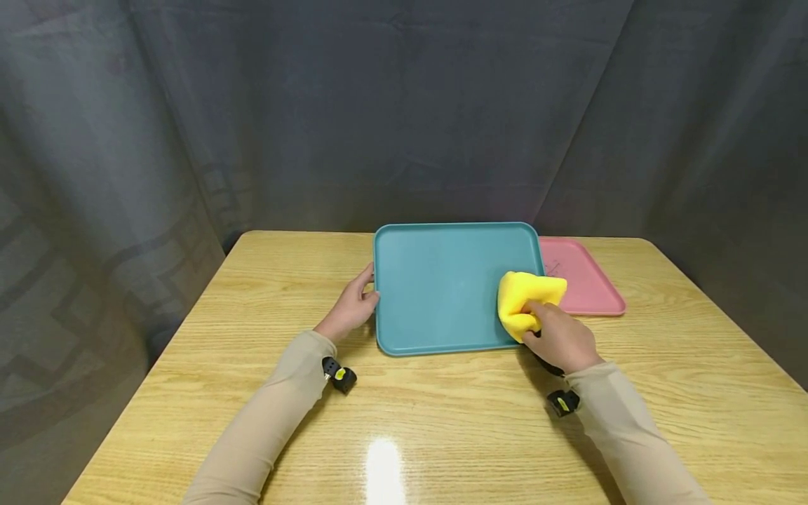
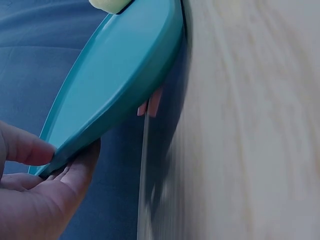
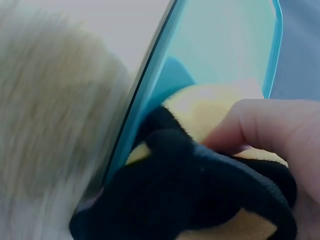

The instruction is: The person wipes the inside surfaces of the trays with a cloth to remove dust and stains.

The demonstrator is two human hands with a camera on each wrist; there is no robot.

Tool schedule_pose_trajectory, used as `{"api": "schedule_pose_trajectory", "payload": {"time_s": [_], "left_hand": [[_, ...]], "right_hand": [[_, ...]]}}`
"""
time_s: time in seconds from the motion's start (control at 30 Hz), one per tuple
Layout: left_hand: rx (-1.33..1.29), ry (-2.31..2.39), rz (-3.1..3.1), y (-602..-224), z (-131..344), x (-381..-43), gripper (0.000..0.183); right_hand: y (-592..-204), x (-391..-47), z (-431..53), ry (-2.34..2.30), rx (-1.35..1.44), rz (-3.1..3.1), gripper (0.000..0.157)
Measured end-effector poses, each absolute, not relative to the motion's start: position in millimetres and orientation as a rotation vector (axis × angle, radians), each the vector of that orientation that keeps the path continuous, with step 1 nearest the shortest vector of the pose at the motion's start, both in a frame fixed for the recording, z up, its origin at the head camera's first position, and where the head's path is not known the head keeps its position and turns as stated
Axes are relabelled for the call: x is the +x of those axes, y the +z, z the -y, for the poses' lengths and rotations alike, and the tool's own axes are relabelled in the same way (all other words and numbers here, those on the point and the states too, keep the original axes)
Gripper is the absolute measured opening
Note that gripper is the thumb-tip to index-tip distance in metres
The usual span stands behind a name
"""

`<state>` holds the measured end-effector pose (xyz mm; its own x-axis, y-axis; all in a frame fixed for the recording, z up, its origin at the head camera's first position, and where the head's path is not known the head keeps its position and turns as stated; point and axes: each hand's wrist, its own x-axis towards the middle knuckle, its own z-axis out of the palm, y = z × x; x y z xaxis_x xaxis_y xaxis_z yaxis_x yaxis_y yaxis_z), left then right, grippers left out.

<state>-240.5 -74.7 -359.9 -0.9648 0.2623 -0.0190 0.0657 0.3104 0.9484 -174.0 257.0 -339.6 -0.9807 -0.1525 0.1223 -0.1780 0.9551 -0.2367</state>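
A blue-green rectangular tray [image 1: 442, 291] is held tilted, its left end raised off the table. At that end my left hand [image 1: 352, 307] grips the rim; the left wrist view shows the thumb on top and the fingers [image 2: 82, 167] beneath. My right hand [image 1: 564, 341] holds a bunched cloth [image 1: 521, 294], yellow with black parts, against the tray's right end. Close up in the right wrist view, the cloth's black part [image 3: 150, 195] hangs over the tray's edge, and the thumb presses its yellow part. The cloth hides the tray's lower right corner.
A pink tray [image 1: 583, 284] with a small dark drawing lies on the wooden table [image 1: 303, 428], partly hidden behind the blue-green tray's right end. Dark grey curtains [image 1: 379, 119] hang behind the table and at both sides.
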Motion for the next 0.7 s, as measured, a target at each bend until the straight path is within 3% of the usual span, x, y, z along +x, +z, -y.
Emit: {"api": "schedule_pose_trajectory", "payload": {"time_s": [0.3,0.7], "left_hand": [[0.324,1.694,-2.432,-359,75,-239,0.063],[0.332,1.726,-2.399,-359,75,-240,0.063]], "right_hand": [[-341,-177,-256,0.432,0.143,2.989,0.046],[-339,-180,-239,0.424,0.244,2.881,0.044]]}}
